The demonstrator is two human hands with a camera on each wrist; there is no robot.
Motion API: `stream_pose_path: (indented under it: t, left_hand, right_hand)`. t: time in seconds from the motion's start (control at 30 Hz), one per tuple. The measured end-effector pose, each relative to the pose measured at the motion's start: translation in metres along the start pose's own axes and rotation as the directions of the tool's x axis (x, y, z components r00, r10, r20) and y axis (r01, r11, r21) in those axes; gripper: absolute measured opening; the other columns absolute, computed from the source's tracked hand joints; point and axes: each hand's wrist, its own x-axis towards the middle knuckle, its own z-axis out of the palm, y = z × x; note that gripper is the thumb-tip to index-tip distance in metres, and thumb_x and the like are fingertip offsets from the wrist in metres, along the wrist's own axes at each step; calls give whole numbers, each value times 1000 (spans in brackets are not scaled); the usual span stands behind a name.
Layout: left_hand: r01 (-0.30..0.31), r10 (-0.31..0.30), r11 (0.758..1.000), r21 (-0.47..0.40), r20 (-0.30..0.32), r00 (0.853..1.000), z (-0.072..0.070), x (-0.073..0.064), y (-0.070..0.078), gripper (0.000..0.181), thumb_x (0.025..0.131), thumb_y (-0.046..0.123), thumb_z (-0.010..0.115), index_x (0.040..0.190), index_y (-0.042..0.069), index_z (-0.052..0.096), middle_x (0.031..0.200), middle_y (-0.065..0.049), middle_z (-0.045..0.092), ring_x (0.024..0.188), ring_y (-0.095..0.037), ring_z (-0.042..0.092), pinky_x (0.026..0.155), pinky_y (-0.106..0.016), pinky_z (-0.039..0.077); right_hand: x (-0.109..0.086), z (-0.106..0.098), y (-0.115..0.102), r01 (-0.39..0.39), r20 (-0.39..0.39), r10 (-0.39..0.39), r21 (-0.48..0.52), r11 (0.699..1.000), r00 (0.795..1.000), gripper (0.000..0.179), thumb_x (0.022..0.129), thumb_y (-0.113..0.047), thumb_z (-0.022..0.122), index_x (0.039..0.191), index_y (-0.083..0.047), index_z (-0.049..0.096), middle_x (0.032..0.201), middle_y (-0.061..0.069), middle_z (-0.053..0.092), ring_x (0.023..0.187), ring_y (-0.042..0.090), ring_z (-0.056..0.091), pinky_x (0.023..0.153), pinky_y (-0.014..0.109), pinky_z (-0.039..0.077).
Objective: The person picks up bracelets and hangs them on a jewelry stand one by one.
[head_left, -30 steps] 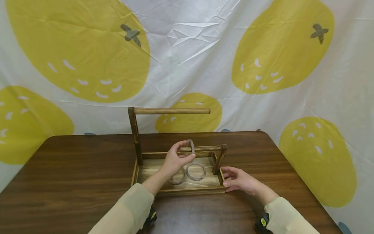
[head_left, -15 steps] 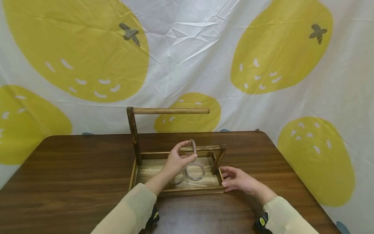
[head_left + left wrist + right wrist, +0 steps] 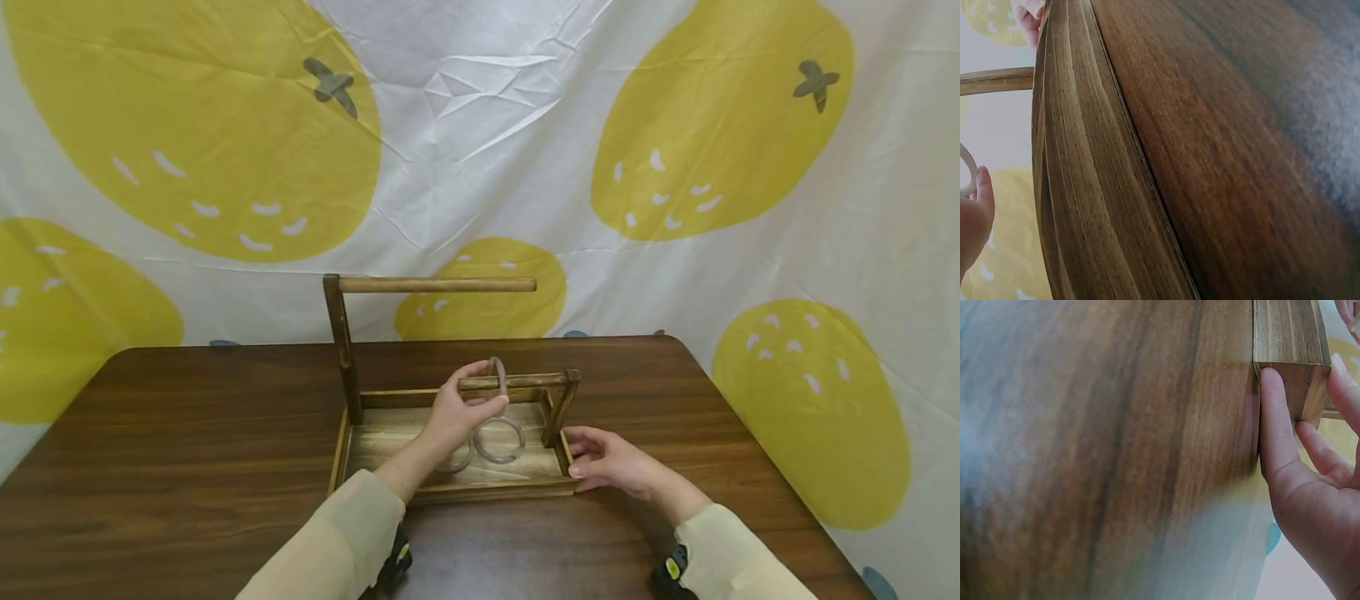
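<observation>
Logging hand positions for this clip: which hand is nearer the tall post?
Left. The left hand pinches a ring over the tray, to the right of the tall post; the right hand is farther, touching the tray's opposite end.

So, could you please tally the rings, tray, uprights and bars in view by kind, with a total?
Rings: 3, one in the left hand, two in the tray
Tray: 1
Uprights: 2
Bars: 2
Total: 8
</observation>
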Motion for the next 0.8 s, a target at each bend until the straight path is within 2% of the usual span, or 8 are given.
stream_pose_path:
  t: [0.1,0.2,0.3,0.4,0.57,0.63,0.8]
  left_hand:
    - [24,-24,999,-44,12,1000,1,1,0,54,83,7,65,133,0,45,135,-21,42,101,-33,63,82,-28,54]
    - [46,-45,995,-84,16,999,2,2,-1,53,83,7,65,133,3,46,134,-17,44,92,-21,67,78,-25,54]
    - [49,-48,994,-99,12,999,3,3,-2,53,83,8,65,133,4,47,133,-16,46,83,-11,65,75,-22,52]
    - [47,-46,994,-100,10,999,5,3,-3,53,84,8,65,134,3,46,135,-16,46,80,-7,63,76,-22,52]
    - [49,-48,994,-94,11,999,8,3,-5,54,84,7,64,134,2,45,128,-22,53,88,-10,63,81,-24,52]
    - [45,-45,997,-69,9,999,10,3,-5,53,85,8,64,134,2,45,124,-23,55,94,-16,62,83,-27,52]
    - [27,-26,999,-18,26,999,17,5,-5,54,86,12,65,135,3,44,127,-23,54,111,-33,56,91,-38,50]
  right_hand:
    - [0,0,0,2,-2,-2,4,1000,1000,79,88,-11,64,141,16,13,128,37,38,93,17,59,81,41,55]
    - [0,0,0,2,-4,-2,10,1000,1000,79,88,-11,64,142,16,14,128,37,38,93,17,59,81,41,55]
    - [0,1,0,3,-4,-3,11,1000,1000,79,88,-11,65,142,15,14,128,37,38,93,17,59,81,41,55]
    - [0,1,0,2,-6,-2,7,1000,1000,79,87,-12,65,142,15,14,127,37,38,93,17,59,81,41,55]
    - [1,0,1,-7,-12,7,-4,1000,1000,79,87,-12,65,141,16,15,126,35,40,93,16,59,80,40,55]
    - [1,-1,1,-12,-14,12,-8,1000,1000,78,87,-12,65,141,15,15,126,34,41,93,16,59,80,40,55]
    - [1,-2,2,-15,-18,15,-11,1000,1000,78,87,-10,65,142,15,15,126,34,41,93,17,59,80,40,55]
